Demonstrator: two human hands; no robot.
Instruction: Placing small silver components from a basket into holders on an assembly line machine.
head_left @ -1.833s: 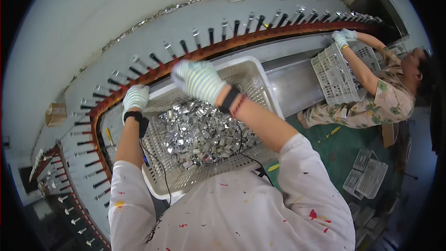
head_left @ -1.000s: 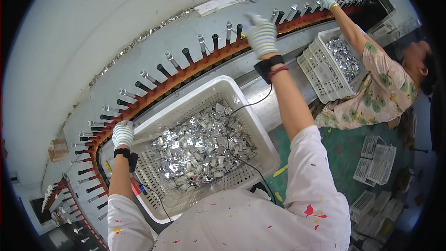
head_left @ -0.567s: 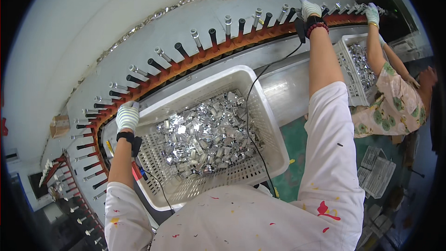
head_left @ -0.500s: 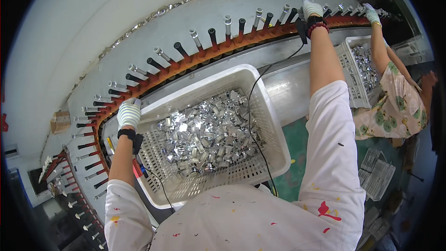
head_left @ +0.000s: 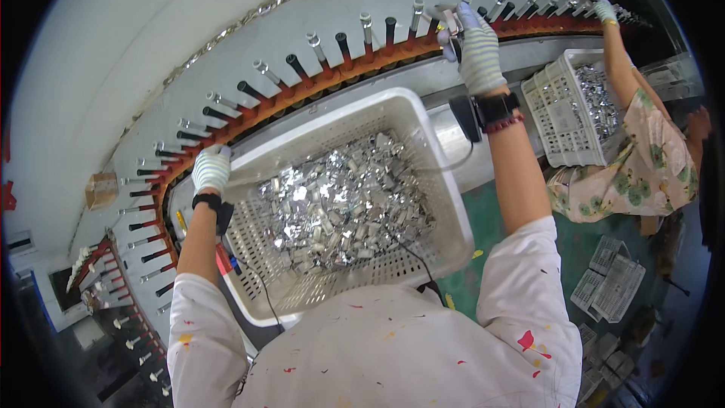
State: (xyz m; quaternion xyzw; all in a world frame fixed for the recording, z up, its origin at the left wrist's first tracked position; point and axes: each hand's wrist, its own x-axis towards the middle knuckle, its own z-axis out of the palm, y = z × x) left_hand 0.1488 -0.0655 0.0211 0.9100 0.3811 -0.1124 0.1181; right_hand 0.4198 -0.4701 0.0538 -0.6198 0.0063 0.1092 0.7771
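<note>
Out over the curved line of holders, my right hand (head_left: pixel 480 51), in a striped glove, is closed around a small shiny metal part (head_left: pixel 452 24). Its fingers partly cover the part. My left hand (head_left: pixel 211 169), gloved alike, is closed over the upper left corner of a white plastic basket (head_left: pixel 445 174); some of its fingertips are hidden. A heap of small chrome-like parts (head_left: pixel 340 204) fills much of the basket. Past it bends an orange-red track (head_left: pixel 306 95) with upright holders; black-tipped posts (head_left: pixel 295 65) alternate with posts bearing shiny pieces (head_left: pixel 315 44).
A co-worker's gloved hand (head_left: pixel 605 10) reaches the track at the far right, beside a second white basket (head_left: pixel 563 117) of parts. A thin black cable (head_left: pixel 415 254) crosses my basket. At the left stands a cardboard box (head_left: pixel 100 190); empty crates (head_left: pixel 609 279) lie on the green floor.
My right hand has drawn back from the track, leftward and nearer to me, and a shiny part now shows in it. My left hand stays at the basket's corner.
</note>
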